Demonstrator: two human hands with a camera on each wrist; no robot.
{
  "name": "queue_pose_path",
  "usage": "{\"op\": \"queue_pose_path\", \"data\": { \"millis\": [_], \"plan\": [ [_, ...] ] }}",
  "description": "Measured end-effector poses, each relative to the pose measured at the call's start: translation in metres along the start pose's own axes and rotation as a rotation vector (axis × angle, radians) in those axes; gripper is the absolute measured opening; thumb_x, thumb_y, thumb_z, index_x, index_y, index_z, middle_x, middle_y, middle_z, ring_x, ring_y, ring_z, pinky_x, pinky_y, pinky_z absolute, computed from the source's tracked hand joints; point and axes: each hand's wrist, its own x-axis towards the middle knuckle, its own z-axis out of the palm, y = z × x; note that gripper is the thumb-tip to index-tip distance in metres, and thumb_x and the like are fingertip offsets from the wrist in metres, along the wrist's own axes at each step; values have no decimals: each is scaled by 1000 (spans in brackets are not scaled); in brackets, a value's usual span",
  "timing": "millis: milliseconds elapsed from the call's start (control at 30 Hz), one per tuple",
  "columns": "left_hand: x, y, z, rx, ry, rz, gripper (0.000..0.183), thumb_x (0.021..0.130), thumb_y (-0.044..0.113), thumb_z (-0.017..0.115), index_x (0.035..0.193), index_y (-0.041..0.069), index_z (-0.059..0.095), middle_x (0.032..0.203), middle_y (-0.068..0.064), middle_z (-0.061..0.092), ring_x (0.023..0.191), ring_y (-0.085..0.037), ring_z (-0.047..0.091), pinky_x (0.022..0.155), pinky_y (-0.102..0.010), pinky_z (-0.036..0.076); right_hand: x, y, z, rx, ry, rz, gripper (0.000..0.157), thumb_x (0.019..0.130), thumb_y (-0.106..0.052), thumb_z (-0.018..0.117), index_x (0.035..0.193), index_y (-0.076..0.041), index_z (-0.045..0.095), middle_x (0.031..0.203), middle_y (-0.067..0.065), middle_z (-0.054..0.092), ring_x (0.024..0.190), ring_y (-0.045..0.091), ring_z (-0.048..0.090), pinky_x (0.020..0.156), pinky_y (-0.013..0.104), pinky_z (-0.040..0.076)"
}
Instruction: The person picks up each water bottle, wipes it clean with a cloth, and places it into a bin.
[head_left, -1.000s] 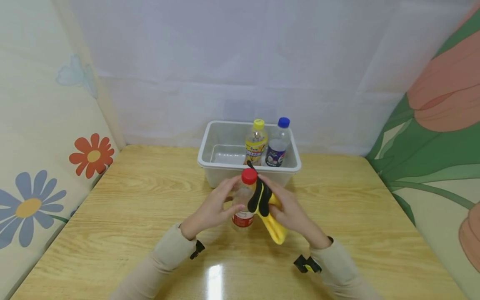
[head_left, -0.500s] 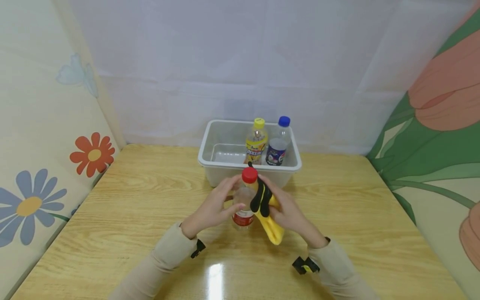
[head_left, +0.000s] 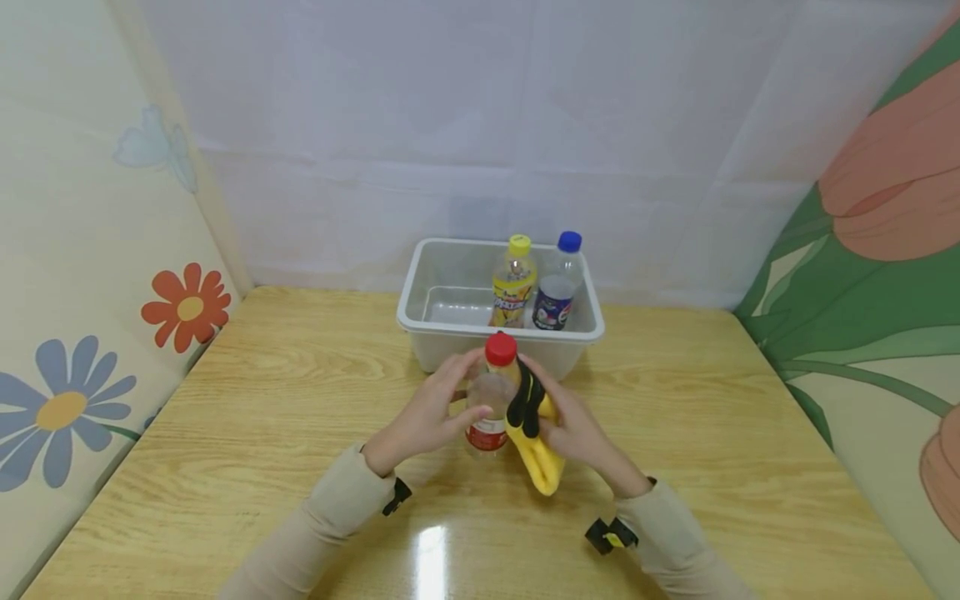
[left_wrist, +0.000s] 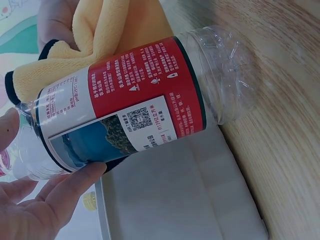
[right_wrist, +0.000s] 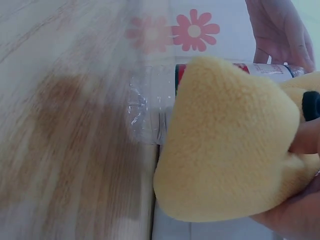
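Observation:
A clear plastic bottle with a red cap stands on the table in front of the grey bin. My left hand grips its upper part, with the thumb on one side and the fingers on the other. The left wrist view shows the bottle's red-and-white label with a small picture on it. In my right hand is a folded yellow cloth with black edging, held against the bottle's right side. In the right wrist view the fluffy cloth covers much of the bottle.
Just behind the bottle sits a grey plastic bin. Inside it, toward the right, stand a yellow-capped bottle and a blue-capped bottle. White sheeting hangs behind the wooden table, with flower-printed panels on both sides.
The yellow cloth has shifted slightly along the bottle's right side, its lower tip swinging a little left. Its black tip behind the cap has sunk almost out of sight. The left hand keeps its grip.

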Motion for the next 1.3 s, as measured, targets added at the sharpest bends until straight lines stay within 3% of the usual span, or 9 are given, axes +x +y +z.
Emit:
{"op": "queue_pose_path", "data": {
  "millis": [333, 633, 933, 1200, 1300],
  "plan": [
    [-1, 0, 0, -15, 2, -6, 69, 81, 12, 68, 138, 2, 30, 118, -16, 47, 106, -24, 50, 81, -25, 52, -4, 9, 7, 37, -65, 88, 89, 62, 24, 54, 141, -9, 31, 130, 25, 46, 109, 39, 50, 91, 54, 43],
    [-2, -2, -2, -34, -5, -11, 69, 82, 12, 68, 139, 2, 29, 122, -19, 46, 109, -27, 49, 82, -28, 52, -7, 15, 15, 2, -98, 114, 79, 64, 21, 57, 137, 3, 33, 126, 30, 46, 114, 42, 45, 98, 55, 35],
    [-1, -5, -6, -192, -51, -43, 63, 83, 6, 65, 133, -1, 29, 128, -20, 45, 117, -30, 46, 90, -40, 48, -13, 11, 11, 11, -106, 154, 81, 67, 20, 60, 140, -5, 33, 129, 26, 46, 117, 41, 44, 98, 56, 34],
    [-2, -9, -11, -142, -53, 39, 62, 82, 6, 65, 135, -2, 35, 124, -18, 44, 109, -28, 49, 82, -26, 51, -22, 9, 4, -45, -121, 81, 87, 66, 19, 64, 141, -11, 32, 130, 21, 48, 113, 38, 49, 96, 53, 38],
    [-3, -9, -11, -183, -55, 46, 62, 83, 3, 63, 136, -3, 32, 125, -19, 43, 110, -29, 49, 82, -24, 52, -26, 6, 3, -51, -124, 71, 89, 66, 18, 65, 142, -13, 31, 131, 20, 47, 112, 37, 50, 95, 53, 39]
  ]
}}
